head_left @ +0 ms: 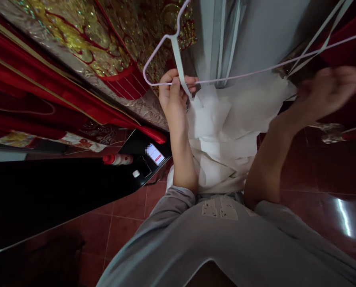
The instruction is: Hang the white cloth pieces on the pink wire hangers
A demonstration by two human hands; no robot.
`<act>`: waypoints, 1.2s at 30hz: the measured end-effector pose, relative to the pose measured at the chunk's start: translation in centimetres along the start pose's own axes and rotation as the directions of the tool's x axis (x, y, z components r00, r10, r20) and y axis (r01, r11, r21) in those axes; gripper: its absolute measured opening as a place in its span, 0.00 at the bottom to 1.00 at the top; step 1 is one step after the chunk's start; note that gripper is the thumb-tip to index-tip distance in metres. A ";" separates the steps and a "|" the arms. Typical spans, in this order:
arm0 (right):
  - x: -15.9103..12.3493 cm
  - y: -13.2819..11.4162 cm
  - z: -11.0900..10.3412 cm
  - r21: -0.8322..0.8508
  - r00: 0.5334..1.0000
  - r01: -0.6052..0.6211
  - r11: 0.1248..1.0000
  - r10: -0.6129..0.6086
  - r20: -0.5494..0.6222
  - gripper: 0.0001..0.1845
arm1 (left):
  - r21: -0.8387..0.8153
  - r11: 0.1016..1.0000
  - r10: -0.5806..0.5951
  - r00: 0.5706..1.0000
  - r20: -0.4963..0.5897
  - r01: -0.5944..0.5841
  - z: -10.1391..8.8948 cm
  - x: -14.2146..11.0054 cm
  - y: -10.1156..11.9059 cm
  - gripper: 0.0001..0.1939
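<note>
Left grip [176, 93]: closed on hanger [240, 75] at left end, beside strap [177, 54]. Hanger's long axis runs right; garment [215, 123] hangs near side. Right grip [330, 89], nearer right end, is blurred; hold cannot be determined.

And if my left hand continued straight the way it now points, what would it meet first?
Beyond the lilac hanger and white strap it holds, your left hand would probably meet the gold-and-red sequined garment first, though depth is unclear.

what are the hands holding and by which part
The left hand holds the pink hanger by its lower bar near one bent end, a white strap at the grip. Right hand: blurred, cannot tell.
</note>
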State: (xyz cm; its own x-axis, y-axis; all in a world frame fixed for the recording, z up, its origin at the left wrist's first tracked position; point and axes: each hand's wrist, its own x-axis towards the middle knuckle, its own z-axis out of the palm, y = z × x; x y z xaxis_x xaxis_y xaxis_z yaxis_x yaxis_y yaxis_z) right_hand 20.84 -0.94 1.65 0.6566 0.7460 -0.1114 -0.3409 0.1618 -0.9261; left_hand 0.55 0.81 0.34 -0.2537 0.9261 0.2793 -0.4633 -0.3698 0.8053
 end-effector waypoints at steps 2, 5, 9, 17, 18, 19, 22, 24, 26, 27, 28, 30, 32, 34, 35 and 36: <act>-1.2 1.5 0.4 -0.025 0.982 0.135 0.991 -0.130 0.135 0.04 | 0.037 0.999 -0.016 1.000 -0.024 0.017 0.0 0.0 0.0 0.15; -2.9 2.5 1.7 -0.015 0.881 0.145 0.989 -0.122 0.456 0.18 | 0.086 0.996 -0.031 0.998 -0.057 0.036 0.4 -0.1 0.3 0.15; -3.9 2.4 2.9 0.164 0.820 -0.067 0.984 -0.039 0.571 0.14 | 0.145 0.988 -0.044 0.994 -0.099 0.058 1.1 -0.8 0.7 0.11; -3.5 2.8 1.9 0.167 0.773 -0.193 0.967 0.045 0.633 0.13 | 0.204 0.977 0.057 0.998 0.011 -0.058 -0.5 -2.5 -0.6 0.07; -3.6 2.9 1.9 0.164 0.767 -0.190 0.968 0.042 0.640 0.13 | 0.254 0.965 0.067 0.998 -0.002 -0.064 -0.8 -2.6 -0.5 0.07; -3.6 2.9 2.0 0.169 0.765 -0.185 0.968 0.034 0.643 0.13 | 0.314 0.947 0.072 0.997 -0.014 -0.064 -1.0 -2.7 -0.3 0.07; -3.8 3.1 2.2 0.186 0.772 -0.158 0.970 0.004 0.635 0.12 | 0.435 0.899 0.058 0.998 -0.006 -0.049 -1.3 -3.1 0.9 0.05; -3.8 3.3 2.3 0.187 0.782 -0.133 0.973 -0.013 0.623 0.11 | 0.421 0.907 0.005 1.000 0.027 -0.016 -1.2 -3.2 2.0 0.04; -3.8 3.5 2.3 0.175 0.795 -0.095 0.980 -0.031 0.606 0.11 | 0.400 0.915 -0.076 0.995 0.057 0.047 -0.9 -3.1 3.2 0.04; -3.7 3.5 2.4 0.165 0.799 -0.076 0.983 -0.039 0.599 0.11 | 0.388 0.918 -0.109 0.992 0.056 0.079 -0.7 -2.8 3.8 0.04; -3.7 3.6 2.4 0.156 0.803 -0.061 0.986 -0.045 0.594 0.11 | 0.370 0.923 -0.132 0.990 0.057 0.102 -0.4 -2.4 4.4 0.04; -3.7 3.6 2.4 0.144 0.804 -0.047 0.989 -0.048 0.593 0.11 | 0.292 0.950 -0.137 0.987 0.086 0.106 0.2 -1.2 5.7 0.09; -3.7 3.6 2.4 0.139 0.799 -0.050 0.989 -0.043 0.600 0.11 | 0.165 0.981 -0.129 0.981 0.142 0.105 0.7 0.3 7.0 0.20; -3.7 3.6 2.4 0.135 0.792 -0.062 0.989 -0.034 0.609 0.12 | 0.034 0.986 -0.166 0.977 0.135 0.163 0.9 1.7 8.0 0.30; -3.7 3.6 2.4 0.131 0.790 -0.065 0.989 -0.029 0.613 0.12 | -0.018 0.984 -0.174 0.980 0.095 0.176 0.9 2.2 8.3 0.32; -3.8 3.5 2.3 0.128 0.789 -0.065 0.990 -0.028 0.614 0.12 | -0.053 0.983 -0.173 0.984 0.030 0.175 0.6 2.5 8.4 0.32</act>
State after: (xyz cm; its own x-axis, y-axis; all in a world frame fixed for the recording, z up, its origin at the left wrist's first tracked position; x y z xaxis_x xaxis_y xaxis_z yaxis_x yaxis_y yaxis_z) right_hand 15.60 -1.66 -0.37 0.1147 0.9806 0.1588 -0.4662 0.1943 -0.8630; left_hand -3.44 0.07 8.17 -0.1441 0.9779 0.1512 -0.5448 -0.2060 0.8129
